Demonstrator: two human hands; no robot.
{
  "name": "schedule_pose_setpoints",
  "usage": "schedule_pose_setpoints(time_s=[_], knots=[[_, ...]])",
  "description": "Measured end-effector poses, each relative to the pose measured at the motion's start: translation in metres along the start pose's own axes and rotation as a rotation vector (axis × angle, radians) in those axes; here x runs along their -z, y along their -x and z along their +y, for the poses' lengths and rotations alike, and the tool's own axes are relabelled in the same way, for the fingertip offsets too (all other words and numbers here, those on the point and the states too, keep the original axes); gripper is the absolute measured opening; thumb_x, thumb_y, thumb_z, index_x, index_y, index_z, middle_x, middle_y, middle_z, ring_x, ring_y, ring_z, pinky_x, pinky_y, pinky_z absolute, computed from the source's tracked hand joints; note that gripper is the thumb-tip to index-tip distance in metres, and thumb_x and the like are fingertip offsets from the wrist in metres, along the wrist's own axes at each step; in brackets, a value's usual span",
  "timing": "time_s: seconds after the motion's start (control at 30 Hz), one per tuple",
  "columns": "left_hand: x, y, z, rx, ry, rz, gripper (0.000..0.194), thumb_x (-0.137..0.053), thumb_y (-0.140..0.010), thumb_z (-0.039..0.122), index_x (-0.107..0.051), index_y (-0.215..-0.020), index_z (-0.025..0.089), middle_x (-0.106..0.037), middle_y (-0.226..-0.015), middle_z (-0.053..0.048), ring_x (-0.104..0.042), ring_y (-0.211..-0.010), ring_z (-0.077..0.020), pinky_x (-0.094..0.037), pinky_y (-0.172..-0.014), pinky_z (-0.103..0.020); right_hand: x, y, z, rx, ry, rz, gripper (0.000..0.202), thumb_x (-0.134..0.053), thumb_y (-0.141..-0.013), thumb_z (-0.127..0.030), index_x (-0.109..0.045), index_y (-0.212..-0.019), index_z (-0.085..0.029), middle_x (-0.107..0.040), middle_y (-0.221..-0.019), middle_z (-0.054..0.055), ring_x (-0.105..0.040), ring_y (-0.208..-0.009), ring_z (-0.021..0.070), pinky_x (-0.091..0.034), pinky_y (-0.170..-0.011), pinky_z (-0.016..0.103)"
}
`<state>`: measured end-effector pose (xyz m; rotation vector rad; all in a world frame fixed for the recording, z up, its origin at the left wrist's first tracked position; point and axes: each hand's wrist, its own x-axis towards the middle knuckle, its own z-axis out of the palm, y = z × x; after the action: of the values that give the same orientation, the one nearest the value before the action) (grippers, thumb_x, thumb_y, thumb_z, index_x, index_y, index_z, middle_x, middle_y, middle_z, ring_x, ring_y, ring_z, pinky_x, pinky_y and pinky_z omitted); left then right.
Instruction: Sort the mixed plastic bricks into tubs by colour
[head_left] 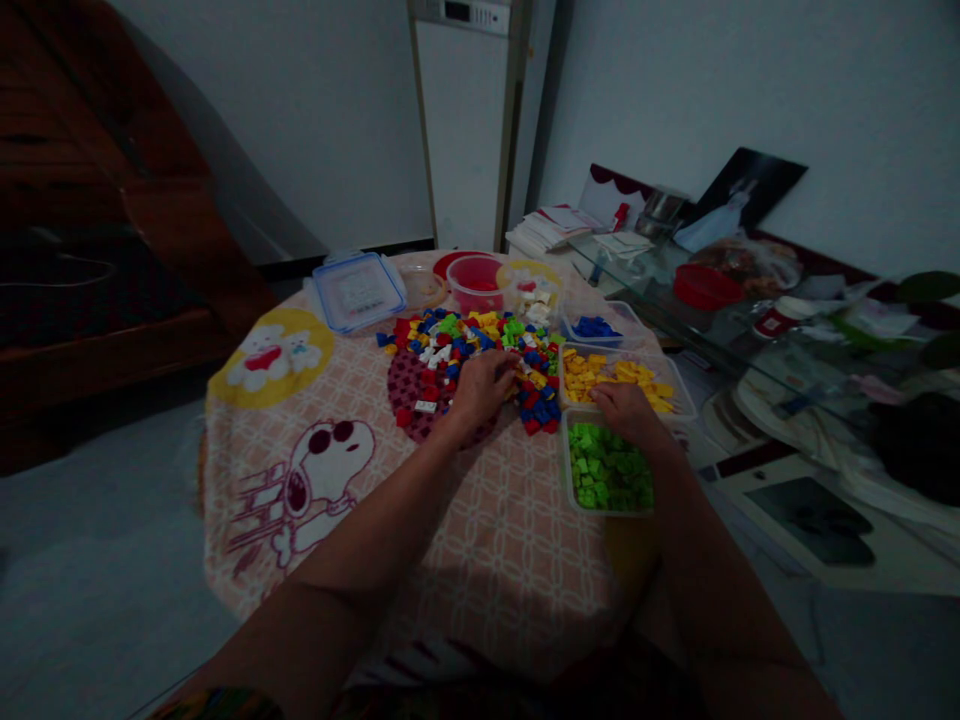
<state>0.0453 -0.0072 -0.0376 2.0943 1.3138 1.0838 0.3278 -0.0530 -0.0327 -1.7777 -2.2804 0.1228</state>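
A pile of mixed red, blue, yellow, white and green blocks (469, 335) lies on the round table. My left hand (484, 385) reaches into its near side, fingers curled; what they hold, if anything, is too small to name. My right hand (626, 408) is over the near edge of the container of yellow blocks (581, 375), thumb and fingers together, their contents unclear. Just below it is a container of green blocks (607, 470), partly covered by my right wrist. Blue blocks (596, 327) fill part of a container behind the yellow one.
A blue-rimmed lid (360, 290) lies at the back left of the patterned tablecloth (480, 540). Beside it are a round pink tub (475, 280) and white blocks (536, 305). A cluttered glass table (675, 335) adjoins on the right.
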Motion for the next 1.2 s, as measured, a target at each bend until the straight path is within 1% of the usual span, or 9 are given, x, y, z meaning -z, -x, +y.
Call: schedule_pose_setpoints(time_s=[0.07,0.13,0.27,0.4,0.57,0.7,0.83,0.97,1.2], knots=[[0.015,-0.004,-0.01,0.049,-0.12,0.05,0.029,-0.061,-0.089,0.014,-0.079,-0.111,0.019,-0.079,-0.114,-0.009,-0.072,-0.106,-0.0244,-0.055,-0.101,-0.038,0.001,0.0,-0.001,0.0,-0.001,0.002,0.033,-0.043,-0.098,-0.028,-0.058,-0.07,-0.021,-0.065,-0.071,0.006,-0.053,-0.067,0.018,-0.031,-0.066,0.031],[0.028,-0.007,-0.02,0.113,-0.227,0.057,0.028,-0.06,-0.09,0.016,-0.079,-0.11,0.018,-0.079,-0.113,-0.01,-0.072,-0.103,-0.0262,-0.054,-0.098,-0.038,0.002,0.0,-0.002,-0.002,-0.012,-0.01,0.033,-0.042,-0.098,-0.028,-0.057,-0.069,-0.021,-0.065,-0.071,0.006,-0.053,-0.067,0.0179,-0.032,-0.066,0.031],[0.04,-0.008,-0.035,0.2,-0.416,-0.06,0.028,-0.063,-0.087,0.019,-0.081,-0.109,0.021,-0.079,-0.11,-0.011,-0.071,-0.104,-0.0293,-0.054,-0.092,-0.037,0.002,0.0,-0.003,-0.019,-0.032,-0.028,0.033,-0.042,-0.099,-0.026,-0.055,-0.069,-0.022,-0.065,-0.072,0.007,-0.053,-0.067,0.0181,-0.032,-0.067,0.031],[0.042,-0.007,-0.041,0.201,-0.539,-0.122,0.027,-0.066,-0.085,0.021,-0.081,-0.106,0.025,-0.078,-0.111,-0.009,-0.07,-0.105,-0.0292,-0.053,-0.086,-0.034,0.002,0.0,-0.003,-0.021,-0.031,-0.03,0.033,-0.043,-0.099,-0.026,-0.057,-0.07,-0.022,-0.065,-0.073,0.007,-0.054,-0.069,0.019,-0.032,-0.068,0.032],[0.043,-0.007,-0.042,0.189,-0.576,-0.162,0.027,-0.066,-0.084,0.022,-0.081,-0.107,0.025,-0.078,-0.111,-0.009,-0.069,-0.103,-0.0276,-0.053,-0.083,-0.033,0.004,0.0,-0.005,-0.05,-0.018,-0.049,0.033,-0.043,-0.1,-0.026,-0.06,-0.072,-0.021,-0.068,-0.076,0.009,-0.056,-0.072,0.0196,-0.033,-0.069,0.031],[0.044,-0.007,-0.042,0.179,-0.574,-0.177,0.023,-0.065,-0.085,0.022,-0.08,-0.103,0.024,-0.078,-0.109,-0.009,-0.069,-0.102,-0.0273,-0.052,-0.082,-0.033,0.004,0.0,-0.005,-0.041,-0.021,-0.05,0.033,-0.043,-0.1,-0.024,-0.061,-0.072,-0.021,-0.068,-0.077,0.009,-0.057,-0.072,0.0192,-0.034,-0.07,0.031],[0.043,-0.007,-0.043,0.17,-0.557,-0.182,0.02,-0.065,-0.084,0.02,-0.08,-0.097,0.022,-0.078,-0.106,-0.01,-0.07,-0.1,-0.0273,-0.052,-0.08,-0.033,0.002,0.0,-0.004,-0.034,-0.024,-0.03,0.035,-0.042,-0.099,-0.027,-0.06,-0.07,-0.02,-0.066,-0.073,0.007,-0.055,-0.07,0.0188,-0.033,-0.068,0.03],[0.044,-0.007,-0.042,0.172,-0.539,-0.177,0.019,-0.064,-0.082,0.018,-0.079,-0.093,0.024,-0.077,-0.1,-0.008,-0.069,-0.097,-0.0264,-0.051,-0.079,-0.032,0.001,0.001,-0.003,-0.028,-0.039,-0.026,0.035,-0.041,-0.099,-0.028,-0.059,-0.07,-0.021,-0.067,-0.073,0.008,-0.055,-0.07,0.0189,-0.033,-0.069,0.031],[0.046,-0.007,-0.039,0.168,-0.551,-0.206,0.021,-0.066,-0.082,0.021,-0.081,-0.095,0.025,-0.079,-0.101,-0.009,-0.071,-0.095,-0.0278,-0.051,-0.08,-0.033,0.001,0.0,-0.002,-0.002,-0.034,-0.023,0.033,-0.041,-0.099,-0.027,-0.056,-0.07,-0.022,-0.064,-0.071,0.008,-0.053,-0.068,0.0191,-0.032,-0.067,0.032]])
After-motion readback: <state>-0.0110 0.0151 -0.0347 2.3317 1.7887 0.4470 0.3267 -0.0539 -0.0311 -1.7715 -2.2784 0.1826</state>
